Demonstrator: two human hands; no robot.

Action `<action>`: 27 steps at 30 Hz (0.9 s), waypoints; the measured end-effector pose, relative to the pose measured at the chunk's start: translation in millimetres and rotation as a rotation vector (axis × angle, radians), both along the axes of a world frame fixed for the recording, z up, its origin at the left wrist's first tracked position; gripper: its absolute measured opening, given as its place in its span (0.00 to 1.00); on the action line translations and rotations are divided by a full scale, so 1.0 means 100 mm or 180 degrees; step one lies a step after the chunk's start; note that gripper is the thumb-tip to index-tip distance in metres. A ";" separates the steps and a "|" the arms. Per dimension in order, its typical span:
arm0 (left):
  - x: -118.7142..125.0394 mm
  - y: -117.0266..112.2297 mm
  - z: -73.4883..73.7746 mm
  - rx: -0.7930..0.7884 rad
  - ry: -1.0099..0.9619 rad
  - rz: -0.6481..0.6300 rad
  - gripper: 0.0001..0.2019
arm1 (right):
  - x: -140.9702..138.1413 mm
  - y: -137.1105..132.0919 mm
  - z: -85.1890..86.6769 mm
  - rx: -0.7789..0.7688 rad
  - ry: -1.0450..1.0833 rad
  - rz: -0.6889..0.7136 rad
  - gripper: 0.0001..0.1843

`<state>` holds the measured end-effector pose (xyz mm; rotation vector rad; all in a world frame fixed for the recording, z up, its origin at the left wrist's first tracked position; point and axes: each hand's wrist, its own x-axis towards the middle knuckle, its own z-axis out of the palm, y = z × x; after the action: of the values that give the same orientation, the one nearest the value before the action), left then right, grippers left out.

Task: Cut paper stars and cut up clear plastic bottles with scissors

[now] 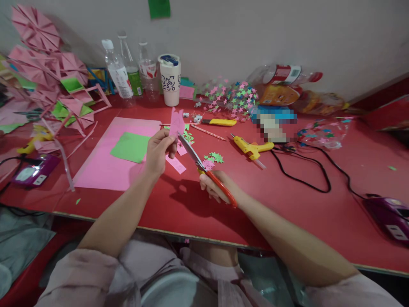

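My left hand (159, 150) pinches a small piece of pink paper (177, 123) and holds it upright above the red table (287, 200). My right hand (213, 187) grips red-handled scissors (204, 168). Their blades point up and left and meet the lower edge of the pink paper. Small pink and green paper stars (213, 159) lie on the table just behind the scissors. A pink strip (175, 164) lies flat under my hands.
A pink sheet (105, 166) with a green square (131, 147) lies at the left. A yellow glue gun (252, 149) with black cord, a yellow cutter (220, 123), a pencil, bottles, a white cup (170, 81), folded pink paper shapes and a pile of stars (233, 97) surround them.
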<state>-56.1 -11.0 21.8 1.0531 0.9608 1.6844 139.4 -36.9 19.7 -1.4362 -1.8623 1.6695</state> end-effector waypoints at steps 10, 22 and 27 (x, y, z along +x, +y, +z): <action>-0.02 0.00 -0.01 0.0066 0.0063 -0.0215 0.07 | 0.04 0.00 0.05 0.0070 0.0022 0.0119 0.23; 0.05 -0.02 -0.04 0.0013 0.0092 -0.0328 0.09 | -0.04 -0.10 0.04 0.0096 0.0296 -0.0063 0.25; 0.08 -0.01 -0.06 -0.0049 0.0053 -0.0341 0.10 | -0.06 -0.14 0.04 0.0190 0.0245 -0.0127 0.26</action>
<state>-48.3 -11.9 15.8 1.0908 0.9106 1.5805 133.5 -51.1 24.2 -1.3570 -1.8147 1.6133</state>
